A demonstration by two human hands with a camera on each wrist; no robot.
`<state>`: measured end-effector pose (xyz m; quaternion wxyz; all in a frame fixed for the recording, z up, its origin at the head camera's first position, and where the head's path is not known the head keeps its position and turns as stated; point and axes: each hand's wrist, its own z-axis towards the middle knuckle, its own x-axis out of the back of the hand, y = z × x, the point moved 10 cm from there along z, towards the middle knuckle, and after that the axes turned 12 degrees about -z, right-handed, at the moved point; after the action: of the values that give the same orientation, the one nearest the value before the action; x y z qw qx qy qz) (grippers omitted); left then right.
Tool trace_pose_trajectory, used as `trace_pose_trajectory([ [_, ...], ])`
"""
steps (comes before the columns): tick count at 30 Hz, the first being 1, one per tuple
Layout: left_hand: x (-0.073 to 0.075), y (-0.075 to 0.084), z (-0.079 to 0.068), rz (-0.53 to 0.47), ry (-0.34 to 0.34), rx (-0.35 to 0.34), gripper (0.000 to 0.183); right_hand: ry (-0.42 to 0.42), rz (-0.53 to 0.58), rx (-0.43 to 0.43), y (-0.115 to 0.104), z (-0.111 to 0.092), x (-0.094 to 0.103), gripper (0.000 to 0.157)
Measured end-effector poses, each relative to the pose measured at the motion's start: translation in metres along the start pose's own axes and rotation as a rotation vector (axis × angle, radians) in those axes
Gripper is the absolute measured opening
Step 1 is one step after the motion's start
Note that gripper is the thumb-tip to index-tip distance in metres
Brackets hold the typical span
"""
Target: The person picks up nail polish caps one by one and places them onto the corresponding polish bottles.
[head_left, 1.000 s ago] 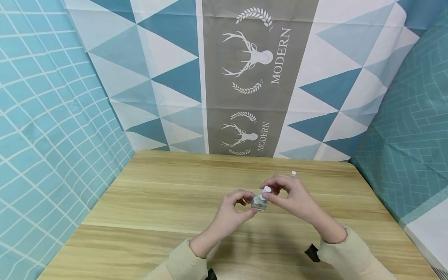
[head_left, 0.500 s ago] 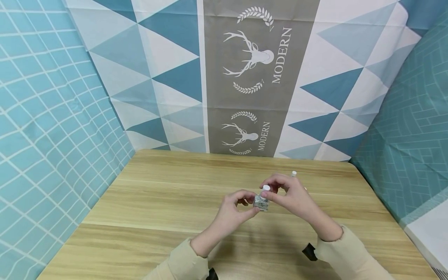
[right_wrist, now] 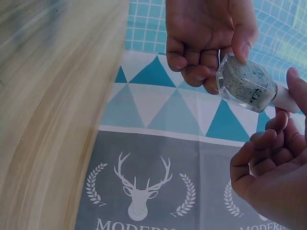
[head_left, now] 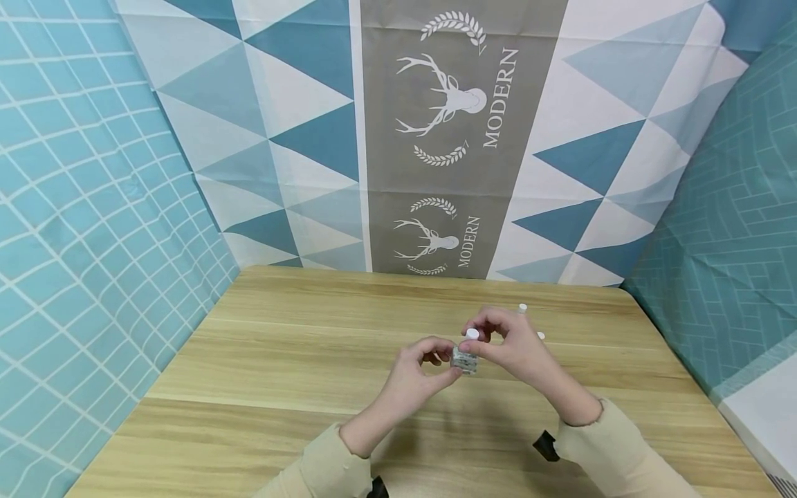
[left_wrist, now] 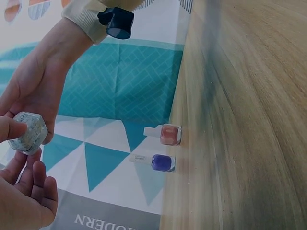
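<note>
A clear glass nail polish bottle (right_wrist: 247, 82) with dark-speckled pale polish is held up off the table between both hands. My left hand (head_left: 416, 370) pinches its glass body between thumb and fingers. The white cap (head_left: 472, 334) is pinched by the thumb and fingers of my right hand (head_left: 510, 346). Cap and bottle are together, with the cap pointing up in the head view. Seen from the left wrist, the bottle's base (left_wrist: 31, 132) faces the camera and the cap is hidden.
A pink nail polish bottle (left_wrist: 170, 134) and a purple one (left_wrist: 163, 163) stand on the wooden table (head_left: 280, 366) beyond my right hand. Patterned cloth (head_left: 299, 138) hangs behind and at both sides. A white object (head_left: 762, 408) sits at the right edge.
The held bottle has tipped more upright. My right hand and forearm have shifted slightly left, and another white cap now shows behind that hand. The left hand has barely moved.
</note>
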<state>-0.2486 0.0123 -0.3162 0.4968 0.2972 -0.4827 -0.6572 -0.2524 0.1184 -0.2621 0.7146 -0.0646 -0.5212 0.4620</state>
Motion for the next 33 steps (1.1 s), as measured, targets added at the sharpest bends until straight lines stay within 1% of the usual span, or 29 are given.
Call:
trace_pose_trajectory([
  [2, 0.001, -0.002, 0.000, -0.002, 0.007, 0.009, 0.023, -0.010, 0.018, 0.008, 0.002, 0.000, -0.002, 0.014],
  [5, 0.004, -0.016, 0.003, -0.004, 0.022, 0.001, 0.024, -0.035, 0.048, 0.026, 0.014, -0.002, -0.007, 0.017],
  [9, 0.006, -0.033, 0.006, 0.009, 0.033, -0.009, 0.025, -0.078, 0.108, 0.084, 0.025, -0.004, -0.013, 0.023],
  [11, 0.006, -0.031, 0.006, 0.005, 0.033, -0.003, 0.025, -0.091, 0.122, 0.114, 0.022, -0.004, -0.014, 0.025],
  [13, 0.005, -0.022, 0.004, 0.001, 0.031, -0.004, 0.024, -0.095, 0.124, 0.134, 0.019, -0.004, -0.014, 0.025],
  [18, 0.004, -0.001, 0.001, 0.011, 0.027, 0.001, 0.023, -0.081, 0.126, 0.138, 0.020, -0.004, -0.013, 0.024],
  [23, 0.003, 0.003, 0.000, 0.013, 0.028, 0.006, 0.023, -0.066, 0.130, 0.124, 0.024, -0.003, -0.013, 0.020],
  [30, 0.003, 0.001, -0.001, -0.006, 0.026, 0.026, 0.024, -0.040, 0.124, 0.112, 0.028, -0.003, -0.012, 0.017],
  [33, 0.003, 0.001, 0.000, -0.012, 0.027, 0.029, 0.023, -0.024, 0.131, 0.092, 0.029, -0.002, -0.012, 0.015],
])
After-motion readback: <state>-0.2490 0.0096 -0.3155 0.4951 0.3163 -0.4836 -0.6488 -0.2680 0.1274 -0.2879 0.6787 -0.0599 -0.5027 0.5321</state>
